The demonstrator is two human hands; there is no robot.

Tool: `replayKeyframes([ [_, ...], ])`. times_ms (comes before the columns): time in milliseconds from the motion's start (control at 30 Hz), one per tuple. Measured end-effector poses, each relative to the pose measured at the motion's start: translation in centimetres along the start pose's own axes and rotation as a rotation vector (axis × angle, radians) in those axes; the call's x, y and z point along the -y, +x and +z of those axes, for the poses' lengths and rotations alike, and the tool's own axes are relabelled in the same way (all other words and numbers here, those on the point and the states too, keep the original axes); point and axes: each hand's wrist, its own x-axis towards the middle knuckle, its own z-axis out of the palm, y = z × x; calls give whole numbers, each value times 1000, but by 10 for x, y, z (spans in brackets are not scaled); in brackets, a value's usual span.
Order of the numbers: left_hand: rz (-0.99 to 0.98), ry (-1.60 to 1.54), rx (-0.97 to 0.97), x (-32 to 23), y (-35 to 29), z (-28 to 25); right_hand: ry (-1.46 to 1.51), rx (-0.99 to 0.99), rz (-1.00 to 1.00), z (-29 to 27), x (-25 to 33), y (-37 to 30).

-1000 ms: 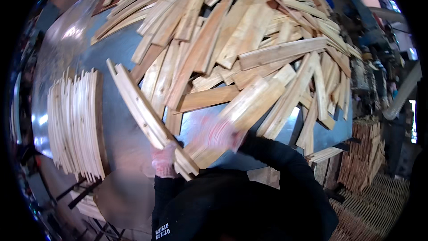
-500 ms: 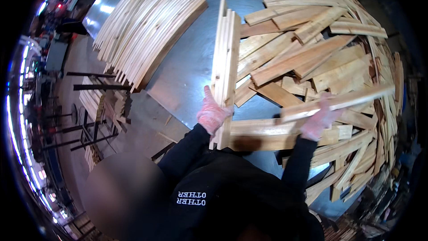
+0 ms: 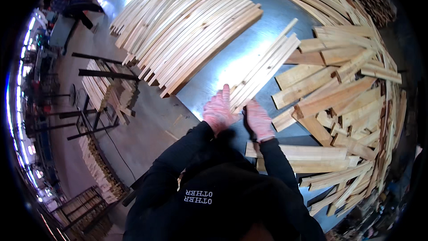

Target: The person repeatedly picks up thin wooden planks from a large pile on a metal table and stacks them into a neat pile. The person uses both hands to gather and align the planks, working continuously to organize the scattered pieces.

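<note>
Pale wooden slats (image 3: 266, 69) stand on edge in a small bundle, slanting away to the far right over the metal tabletop. My left hand (image 3: 219, 110), in a pink-and-white glove, is closed on the left side of their near end, one finger stretched along the wood. At the right of that same end, my right hand (image 3: 259, 120) is closed against the slats; its fingertips are partly hidden. To the left of the bundle lies a broad row of slats (image 3: 196, 31) packed side by side, apart from the bundle.
Loose boards (image 3: 339, 98) are heaped in a jumble over the right of the metal table (image 3: 196, 96). Two boards (image 3: 303, 152) lie close by my right forearm. Black metal racks (image 3: 109, 74) holding more wood stand beyond the table's left edge. A person (image 3: 67, 4) is at the far left.
My right hand has come left from the loose boards to the bundle's near end; the single board it held is no longer distinct. The bundle has swung to a slant. The view has shifted too.
</note>
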Motion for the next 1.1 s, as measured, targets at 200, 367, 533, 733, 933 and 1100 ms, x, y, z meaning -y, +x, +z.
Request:
replayKeyframes([
  [200, 453, -1233, 325, 49, 42, -21, 1307, -81, 319, -15, -1, 19],
  [367, -55, -2284, 846, 67, 61, 11, 1366, -68, 105, -5, 73, 41],
  [533, 457, -400, 157, 115, 74, -21, 467, -174, 206, 14, 89, 66],
  [733, 81, -95, -664, 163, -11, -99, -245, 323, 249, 30, 117, 116],
  [933, -851, -1348, -1028, 279, -5, -33, -173, 187, -35, -101, 164, 177],
  [1100, -768, -1750, -707, 244, 38, -45, -811, -404, -75, -165, 125, 363],
])
